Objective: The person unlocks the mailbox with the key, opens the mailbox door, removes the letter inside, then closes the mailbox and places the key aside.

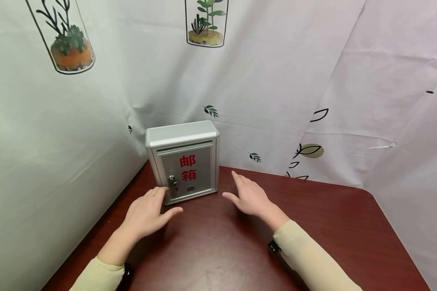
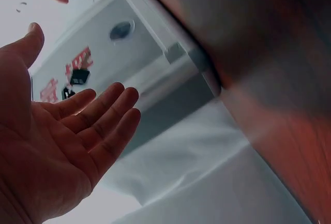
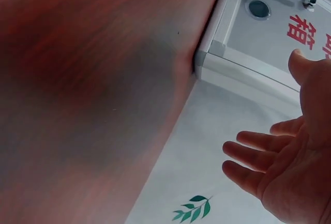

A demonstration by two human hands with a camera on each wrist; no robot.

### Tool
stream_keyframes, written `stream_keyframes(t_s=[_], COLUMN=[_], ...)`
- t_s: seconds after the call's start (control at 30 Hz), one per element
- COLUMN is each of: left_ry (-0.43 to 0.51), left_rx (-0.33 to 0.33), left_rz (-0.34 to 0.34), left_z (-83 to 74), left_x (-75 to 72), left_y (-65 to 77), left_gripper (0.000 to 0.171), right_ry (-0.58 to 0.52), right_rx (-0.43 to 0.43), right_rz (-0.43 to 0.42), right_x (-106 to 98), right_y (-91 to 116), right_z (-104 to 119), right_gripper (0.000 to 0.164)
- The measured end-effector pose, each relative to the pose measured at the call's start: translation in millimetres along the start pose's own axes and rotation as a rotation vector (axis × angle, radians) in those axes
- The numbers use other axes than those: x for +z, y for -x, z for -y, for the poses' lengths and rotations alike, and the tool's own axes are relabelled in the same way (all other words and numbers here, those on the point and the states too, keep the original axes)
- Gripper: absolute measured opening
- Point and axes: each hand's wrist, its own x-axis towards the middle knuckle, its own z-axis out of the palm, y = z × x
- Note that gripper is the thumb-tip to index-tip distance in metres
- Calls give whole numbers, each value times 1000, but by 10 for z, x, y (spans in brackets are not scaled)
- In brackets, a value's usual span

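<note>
A silver metal mailbox (image 1: 204,161) with red characters on its door stands upright at the back left of the table. A key (image 1: 176,186) hangs from the lock (image 1: 171,178) at the door's left side; a small round window (image 1: 191,188) sits low on the door. My left hand (image 1: 147,212) hovers in front of the box's lower left corner, thumb spread and fingers extended, holding nothing. To the right of the box, apart from it, is my right hand (image 1: 251,197), its fingers also extended and its palm bare in the right wrist view.
The dark red wooden table (image 1: 335,218) reaches a rounded corner at the back right. White printed cloth (image 1: 276,81) hangs behind it and along the left side, close to the mailbox. Both forearms wear pale sleeves (image 1: 313,258) with dark bands at the wrists.
</note>
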Motion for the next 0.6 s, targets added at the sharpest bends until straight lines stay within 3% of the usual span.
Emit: stream_keyframes(t_s=[0.13, 0.43, 0.6], left_ry=[6, 23, 15], left_rx=[-46, -152, -213], left_rz=[4, -22, -14], left_z=[81, 180, 246], left_x=[-40, -110, -97], left_y=[-21, -57, -104], left_gripper=[86, 66, 71], right_ry=[-7, -26, -52], right_rx=[-7, -30, -23], right_rz=[9, 16, 15], right_x=[-17, -12, -18], right_y=[-104, -360, -458], right_z=[45, 180, 252], right_gripper=[91, 90, 91])
